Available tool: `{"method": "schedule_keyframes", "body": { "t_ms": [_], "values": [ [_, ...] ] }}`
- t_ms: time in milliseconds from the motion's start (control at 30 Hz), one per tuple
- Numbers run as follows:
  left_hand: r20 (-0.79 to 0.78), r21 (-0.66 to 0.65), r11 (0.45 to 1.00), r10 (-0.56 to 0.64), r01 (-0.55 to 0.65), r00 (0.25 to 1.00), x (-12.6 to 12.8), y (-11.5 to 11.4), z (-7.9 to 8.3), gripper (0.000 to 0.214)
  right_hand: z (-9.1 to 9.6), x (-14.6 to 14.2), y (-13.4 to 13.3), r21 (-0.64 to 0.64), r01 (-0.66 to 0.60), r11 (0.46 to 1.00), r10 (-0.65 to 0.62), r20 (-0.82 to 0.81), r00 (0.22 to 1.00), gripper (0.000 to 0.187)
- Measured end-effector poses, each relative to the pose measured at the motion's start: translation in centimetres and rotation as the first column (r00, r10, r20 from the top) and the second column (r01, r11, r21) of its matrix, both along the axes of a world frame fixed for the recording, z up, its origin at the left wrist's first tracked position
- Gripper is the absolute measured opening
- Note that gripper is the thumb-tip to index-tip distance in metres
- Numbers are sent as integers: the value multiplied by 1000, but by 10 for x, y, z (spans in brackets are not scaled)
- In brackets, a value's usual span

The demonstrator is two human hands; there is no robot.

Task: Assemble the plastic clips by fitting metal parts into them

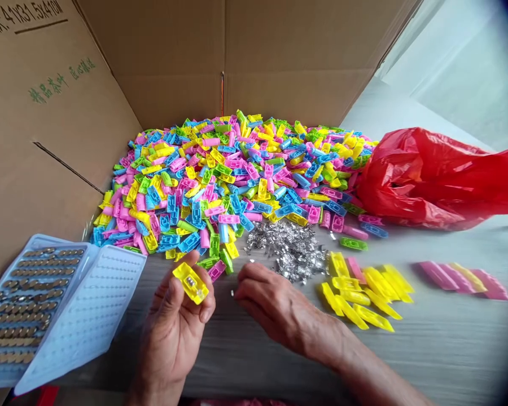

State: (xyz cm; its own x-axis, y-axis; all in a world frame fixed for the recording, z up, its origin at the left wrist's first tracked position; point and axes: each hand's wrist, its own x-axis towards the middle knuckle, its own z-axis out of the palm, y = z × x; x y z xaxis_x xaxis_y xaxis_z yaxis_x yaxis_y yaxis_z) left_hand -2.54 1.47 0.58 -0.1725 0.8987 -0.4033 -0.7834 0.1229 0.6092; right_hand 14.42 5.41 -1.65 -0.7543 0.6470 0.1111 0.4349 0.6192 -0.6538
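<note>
My left hand (pixel 175 321) holds a yellow plastic casing (pixel 198 291) between thumb and fingers, its hollow side turned up. Small metal parts (pixel 190 281) sit inside the casing. My right hand (pixel 279 304) is beside it, over the table, with its fingers drawn together in a pinch. A tiny bright metal piece (pixel 232 292) shows at the right fingertips; its shape is too small to make out. Just beyond this hand lies a heap of small silver metal parts (pixel 290 248). Behind both hands spreads a large pile of pink, blue, green and yellow casings (pixel 220 180).
Cardboard walls (pixel 279 56) enclose the pile behind and at left. A blue tray (pixel 110 282) with rows of button cells (pixel 29 304) lies at left. Several yellow casings (pixel 359 290) and a pink-and-yellow row (pixel 465 279) lie at right, before a red plastic bag (pixel 432 180).
</note>
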Motion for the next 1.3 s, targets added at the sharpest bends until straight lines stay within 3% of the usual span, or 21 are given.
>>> {"method": "schedule_keyframes", "body": {
  "t_ms": [67,133,233,300,367,467,533,633,800,933,1033,1133,1300],
  "values": [
    [-8,11,1000,-26,26,1000,3,0,-2,31,3,11,-4,-207,111,972,-151,-189,970,15],
    [-25,33,998,-44,45,999,8,0,-4,28,5,20,-8,-458,145,877,-329,-354,875,13],
    [-52,72,993,-91,94,995,17,-1,-9,24,6,26,-13,-719,-4,695,-504,-492,710,15],
    [-61,77,988,-127,131,990,24,-2,-10,21,5,26,-15,-796,-145,588,-590,-544,596,16],
    [-64,61,988,-136,140,989,31,-4,-10,22,2,25,-17,-823,-239,515,-659,-559,504,16],
    [-71,51,987,-151,155,986,40,-5,-9,24,0,25,-20,-847,-292,444,-726,-531,437,16],
    [-67,74,976,-200,204,978,44,-4,-9,24,-1,26,-22,-857,-292,425,-738,-514,436,17],
    [-39,109,961,-251,254,967,48,-3,-10,22,-2,27,-25,-864,-219,453,-726,-500,472,19],
    [22,117,959,-261,257,965,53,-4,-8,17,-1,29,-32,-825,53,563,-733,-468,494,18],
    [30,74,966,-249,246,968,55,-5,-6,19,1,31,-36,-566,335,754,-643,-530,553,6],
    [30,44,972,-231,230,972,56,-3,-6,19,3,34,-36,-320,400,859,-511,-580,634,9],
    [35,40,974,-225,224,974,56,-3,-5,19,6,37,-34,-195,381,904,-417,-601,682,15],
    [23,40,969,-245,244,969,57,-3,-3,20,10,41,-33,-73,421,904,-383,-575,723,18]
  ]
}}
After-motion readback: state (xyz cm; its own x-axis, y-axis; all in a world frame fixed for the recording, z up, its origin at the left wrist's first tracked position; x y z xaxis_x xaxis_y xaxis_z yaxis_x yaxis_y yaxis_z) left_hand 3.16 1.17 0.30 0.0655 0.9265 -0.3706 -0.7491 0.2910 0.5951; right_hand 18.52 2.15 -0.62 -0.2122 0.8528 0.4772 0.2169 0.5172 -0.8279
